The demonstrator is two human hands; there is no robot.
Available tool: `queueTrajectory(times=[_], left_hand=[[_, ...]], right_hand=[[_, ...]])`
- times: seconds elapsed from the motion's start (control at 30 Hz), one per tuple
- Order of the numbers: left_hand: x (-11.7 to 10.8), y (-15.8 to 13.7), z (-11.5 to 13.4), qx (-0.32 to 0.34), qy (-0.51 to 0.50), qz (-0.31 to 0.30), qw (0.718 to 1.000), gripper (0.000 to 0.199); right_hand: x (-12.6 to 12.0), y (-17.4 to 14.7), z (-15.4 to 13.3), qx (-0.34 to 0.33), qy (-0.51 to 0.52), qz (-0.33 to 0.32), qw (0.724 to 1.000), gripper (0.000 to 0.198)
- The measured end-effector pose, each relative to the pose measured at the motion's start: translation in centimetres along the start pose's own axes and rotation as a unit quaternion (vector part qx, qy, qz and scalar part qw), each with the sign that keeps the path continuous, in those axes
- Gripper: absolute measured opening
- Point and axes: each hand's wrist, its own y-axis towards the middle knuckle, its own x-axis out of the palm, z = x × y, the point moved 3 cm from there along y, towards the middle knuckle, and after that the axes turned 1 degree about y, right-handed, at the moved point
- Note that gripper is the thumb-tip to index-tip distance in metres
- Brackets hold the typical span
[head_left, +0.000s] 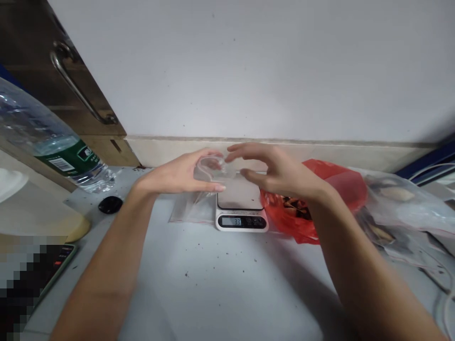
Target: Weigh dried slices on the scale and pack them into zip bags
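Note:
My left hand [181,173] is closed around a clear plastic bag [211,169], its mouth spread into a rounded opening. Fingers curved and apart, my right hand [273,168] hovers above the scale, fingertips close to the bag's edge; whether they touch it I cannot tell. Below both hands sits a small white digital scale [241,222] with a lit display that seems to show 33 or 3.3. Just right of the scale lies an open red plastic bag [302,232] with dark brown dried pieces [295,206] inside, partly hidden by my right wrist.
Flat clear bags [183,210] lie left of the scale. A large water bottle [67,154] and a black round cap [110,204] are at left, a phone [53,274] nearer. More plastic bags [408,199] cover the right side. A white wall [249,71] rises behind; dark crumbs dot the table.

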Motion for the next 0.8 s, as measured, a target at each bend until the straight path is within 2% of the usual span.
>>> queueTrajectory(times=[0.1,0.3,0.47,0.53,0.67,0.8], left_hand=[[-0.6,-0.4,0.6,0.066,-0.075,0.021,0.995,0.069],[-1.1,-0.5,1.9,0.095,-0.081,0.139,0.983,0.035],[-1.4,-1.0,3.2,0.112,-0.083,0.237,0.961,0.022],[-1.4,-1.2,3.6,0.115,-0.085,0.248,0.958,0.021],[-1.2,-1.6,4.4,0.122,-0.069,0.224,0.964,0.02],[-0.6,-1.9,5.6,0.159,-0.02,0.229,0.96,0.019]], right_hand=[[-0.6,-0.4,-0.4,-0.026,-0.013,-0.018,0.999,0.011],[-1.3,-0.5,-1.4,-0.001,0.087,0.07,0.994,0.035],[-1.8,-0.7,-1.8,0.04,0.138,0.106,0.984,0.04],[-2.0,-0.8,-2.0,0.048,0.131,0.108,0.984,0.038],[-2.6,-1.0,-2.3,0.054,0.107,0.112,0.986,0.037],[-2.7,-1.1,-3.1,0.048,0.094,0.098,0.99,0.036]])
